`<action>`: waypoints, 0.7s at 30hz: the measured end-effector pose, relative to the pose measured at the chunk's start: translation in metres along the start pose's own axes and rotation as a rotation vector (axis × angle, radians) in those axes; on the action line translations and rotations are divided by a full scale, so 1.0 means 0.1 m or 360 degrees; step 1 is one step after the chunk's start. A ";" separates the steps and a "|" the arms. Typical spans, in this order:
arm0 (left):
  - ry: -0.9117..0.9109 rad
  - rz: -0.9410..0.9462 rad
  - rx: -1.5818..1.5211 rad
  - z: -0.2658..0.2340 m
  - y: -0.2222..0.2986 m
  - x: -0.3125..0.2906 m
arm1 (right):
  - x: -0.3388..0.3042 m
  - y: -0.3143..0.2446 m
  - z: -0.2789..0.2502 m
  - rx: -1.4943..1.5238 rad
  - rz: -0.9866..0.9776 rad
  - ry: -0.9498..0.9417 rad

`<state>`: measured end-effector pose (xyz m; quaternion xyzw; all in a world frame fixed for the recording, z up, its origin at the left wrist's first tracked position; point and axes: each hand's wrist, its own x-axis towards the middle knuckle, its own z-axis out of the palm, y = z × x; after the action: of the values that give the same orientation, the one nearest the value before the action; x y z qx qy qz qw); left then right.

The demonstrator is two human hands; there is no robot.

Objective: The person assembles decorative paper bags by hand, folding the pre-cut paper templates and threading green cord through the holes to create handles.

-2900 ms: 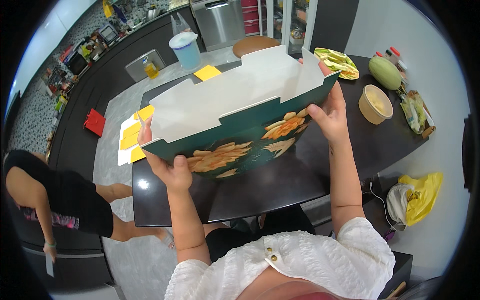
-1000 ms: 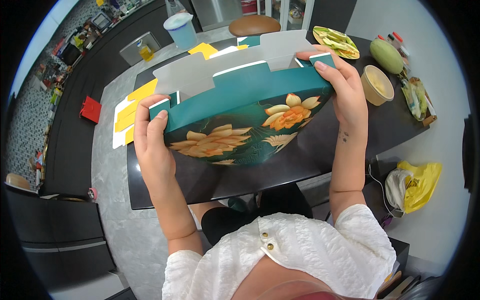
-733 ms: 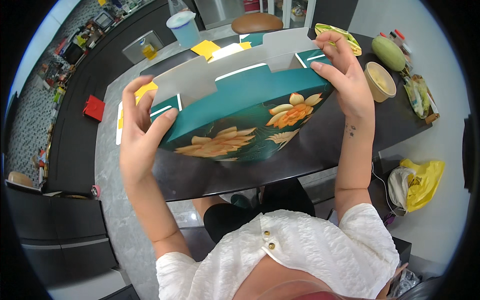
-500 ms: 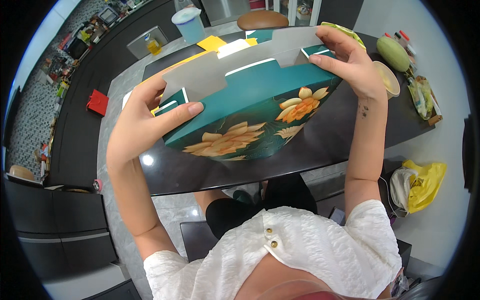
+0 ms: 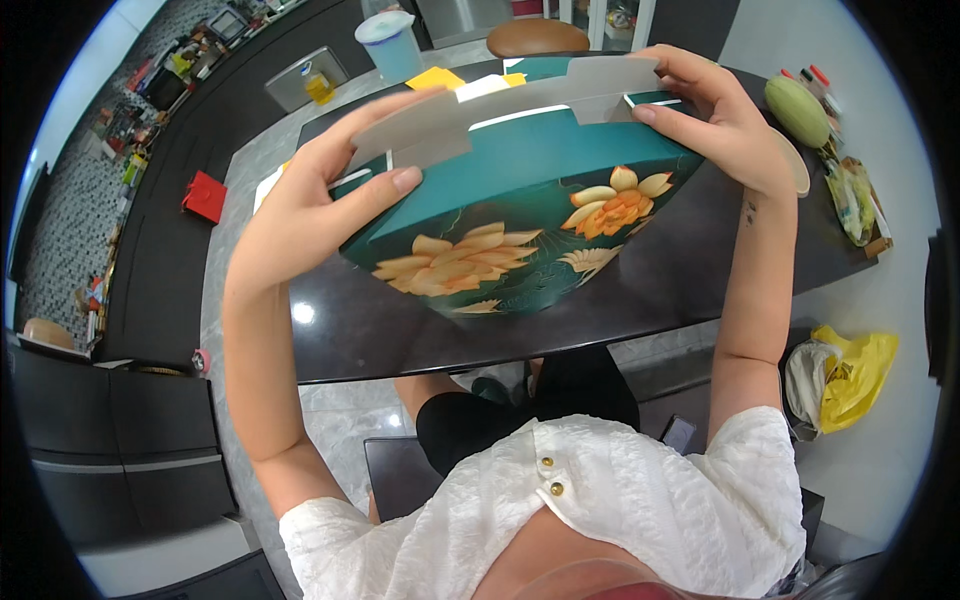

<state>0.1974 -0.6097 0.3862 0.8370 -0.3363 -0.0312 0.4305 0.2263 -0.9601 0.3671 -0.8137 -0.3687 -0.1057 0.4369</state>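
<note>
A teal cardboard box [image 5: 500,265] with orange and cream lotus flowers printed on its side is held over the dark table. Along its upper edge a grey-faced flap [image 5: 610,78] lies close over a teal flap with a white edge. My left hand [image 5: 325,195] grips the left end, its thumb on the teal top and its fingers behind the grey flap. At the right end, my right hand [image 5: 705,115] presses its thumb beside a small white-edged corner tab [image 5: 655,100], fingers over the far side. The inside of the box is hidden.
Beyond the box, something yellow [image 5: 435,78] lies on the dark table [image 5: 620,300]. A lidded tub [image 5: 390,50] stands at the back near an oil bottle [image 5: 317,85]. To the right are a green melon [image 5: 797,110] and a bagged vegetable [image 5: 850,205]. A yellow bag [image 5: 858,378] sits lower right.
The grey flap has come down toward me and now overlaps the teal flap at both sides. The gap between them has narrowed. My left fingers moved up and over with it.
</note>
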 end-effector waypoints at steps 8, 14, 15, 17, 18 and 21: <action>0.0467 -0.0321 -0.0745 0.15 -0.18 -0.35 | -0.08 -0.25 0.21 -0.0379 -0.0069 0.0229; 0.0519 -0.0528 -0.1049 0.20 -0.13 -0.40 | -0.04 -0.27 0.25 -0.0219 0.0015 0.0253; 0.0501 -0.0514 -0.1004 0.18 -0.09 -0.37 | -0.04 -0.30 0.21 -0.0247 0.0020 0.0251; 0.0452 -0.0499 -0.1000 0.15 -0.10 -0.34 | -0.05 -0.30 0.10 -0.0003 0.0141 0.0098; 0.0536 -0.0574 -0.0976 0.16 -0.14 -0.40 | -0.04 -0.13 0.14 0.0023 0.0131 0.0089; 0.0557 -0.0548 -0.0957 0.17 -0.17 -0.38 | -0.13 0.03 0.04 0.0119 0.0203 0.0218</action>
<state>0.1715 -0.5923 0.3535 0.7104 -0.0883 -0.0569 0.6959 0.2187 -0.9642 0.3565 -0.8095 -0.2891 -0.1191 0.4969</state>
